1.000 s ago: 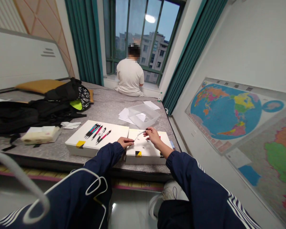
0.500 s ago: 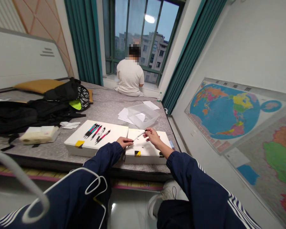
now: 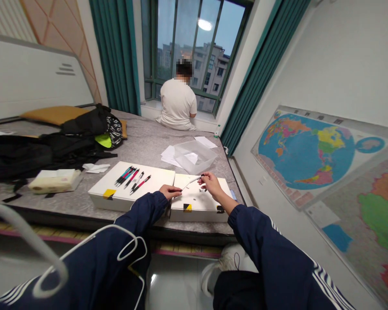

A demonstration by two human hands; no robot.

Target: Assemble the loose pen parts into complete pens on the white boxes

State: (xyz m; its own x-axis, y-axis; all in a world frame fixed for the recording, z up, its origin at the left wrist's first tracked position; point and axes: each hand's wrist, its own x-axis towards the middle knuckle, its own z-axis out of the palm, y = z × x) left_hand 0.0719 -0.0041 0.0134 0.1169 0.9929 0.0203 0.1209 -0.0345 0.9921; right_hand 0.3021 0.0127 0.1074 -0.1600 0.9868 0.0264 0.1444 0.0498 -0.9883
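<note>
A slim white pen (image 3: pixel 190 183) with a dark end slants between my two hands, above the right white box (image 3: pixel 184 209). My left hand (image 3: pixel 170 191) pinches its lower left end. The fingers of my right hand (image 3: pixel 212 184) are closed at the dark upper right end. Small dark pen parts (image 3: pixel 194 199) lie loose on this box, a few of them under my right hand and partly hidden. On the left white box (image 3: pixel 105 183), beside my left hand, several click pens (image 3: pixel 132 178) in blue, red, black and white lie in a slanted row.
Beyond the boxes, a clear plastic bin (image 3: pixel 195 157) stands on white papers (image 3: pixel 168 155) on the bed. A tissue pack (image 3: pixel 54 181) and black backpack (image 3: pixel 48 153) lie left. A person (image 3: pixel 177 103) sits by the window, back turned. A white cable (image 3: pixel 129 234) hangs over my left sleeve.
My right hand has shifted slightly to the right and up along with the pen's dark end. My left hand stays in nearly the same place, still on the pen.
</note>
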